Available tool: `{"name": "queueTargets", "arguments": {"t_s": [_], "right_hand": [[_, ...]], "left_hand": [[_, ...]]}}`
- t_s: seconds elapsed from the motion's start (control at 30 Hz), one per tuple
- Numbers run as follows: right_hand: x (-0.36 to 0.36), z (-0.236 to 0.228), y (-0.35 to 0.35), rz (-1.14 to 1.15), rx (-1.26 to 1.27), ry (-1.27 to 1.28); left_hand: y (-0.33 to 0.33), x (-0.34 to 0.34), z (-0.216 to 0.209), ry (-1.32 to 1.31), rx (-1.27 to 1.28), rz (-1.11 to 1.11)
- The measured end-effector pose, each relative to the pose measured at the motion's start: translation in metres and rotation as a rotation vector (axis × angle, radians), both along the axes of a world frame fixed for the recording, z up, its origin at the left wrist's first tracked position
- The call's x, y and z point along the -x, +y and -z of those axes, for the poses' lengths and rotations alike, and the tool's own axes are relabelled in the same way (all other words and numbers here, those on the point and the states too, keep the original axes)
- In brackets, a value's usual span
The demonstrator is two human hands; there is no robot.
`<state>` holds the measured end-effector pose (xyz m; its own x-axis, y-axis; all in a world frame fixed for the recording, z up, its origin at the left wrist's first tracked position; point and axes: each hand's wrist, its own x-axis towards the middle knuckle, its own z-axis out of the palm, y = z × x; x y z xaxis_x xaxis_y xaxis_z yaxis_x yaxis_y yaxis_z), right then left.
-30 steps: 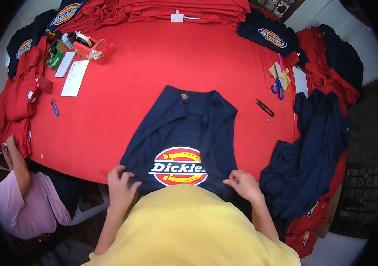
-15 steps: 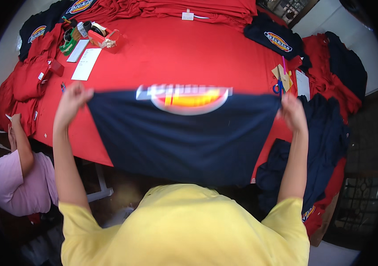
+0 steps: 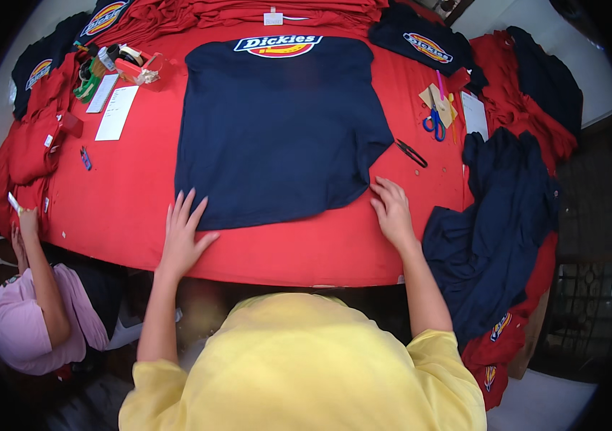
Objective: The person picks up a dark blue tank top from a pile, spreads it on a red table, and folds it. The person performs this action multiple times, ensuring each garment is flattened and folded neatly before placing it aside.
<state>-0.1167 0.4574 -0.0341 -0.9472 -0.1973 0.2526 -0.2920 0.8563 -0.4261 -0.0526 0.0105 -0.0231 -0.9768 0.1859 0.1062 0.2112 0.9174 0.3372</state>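
A navy garment (image 3: 277, 136) lies spread on the red-covered table (image 3: 284, 255), its printed red, yellow and white logo at the far edge. Its right side bulges out into a fold. My left hand (image 3: 185, 237) has its fingers stretched over the garment's near left corner. At the near right corner, my right hand (image 3: 393, 213) rests with fingers slightly bent and apart, the fingertips by the cloth's edge. Neither hand grips the cloth.
Thread snips (image 3: 411, 153) and blue-handled scissors (image 3: 434, 123) lie to the right, near a navy pile (image 3: 493, 215). Papers (image 3: 116, 113), a red holder (image 3: 139, 68) and a small cutter (image 3: 86, 159) are at left. A co-worker in pink (image 3: 40, 316) sits there.
The navy garment, held up and stretched between both hands before, now lies flat on the table. Both hands have let go and come down nearer to me, closer together.
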Motion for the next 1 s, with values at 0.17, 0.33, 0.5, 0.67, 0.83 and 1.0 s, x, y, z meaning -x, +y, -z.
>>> {"name": "queueTargets", "arguments": {"t_s": [0.17,0.33,0.5,0.67,0.83,1.0], "right_hand": [[-0.005,0.006,0.001,0.255,0.232,-0.016],[0.083,-0.002,-0.039,0.288,0.438,0.073],[0.110,-0.015,-0.034,0.240,0.567,-0.159],[0.017,-0.032,0.025,0.572,0.313,0.115],[-0.035,0.023,0.057,0.474,0.165,0.128],[-0.036,0.029,0.048,0.375,0.040,0.193]], "left_hand": [[-0.023,-0.058,0.027,0.053,-0.373,-0.364],[-0.019,-0.015,0.017,0.203,-0.314,-0.282],[-0.019,0.001,0.014,0.135,-0.595,-0.302],[-0.034,-0.030,0.009,0.242,-0.564,-0.425],[-0.026,-0.032,0.021,0.237,-0.756,-0.416],[-0.022,-0.031,0.032,0.320,-0.575,-0.481]]}}
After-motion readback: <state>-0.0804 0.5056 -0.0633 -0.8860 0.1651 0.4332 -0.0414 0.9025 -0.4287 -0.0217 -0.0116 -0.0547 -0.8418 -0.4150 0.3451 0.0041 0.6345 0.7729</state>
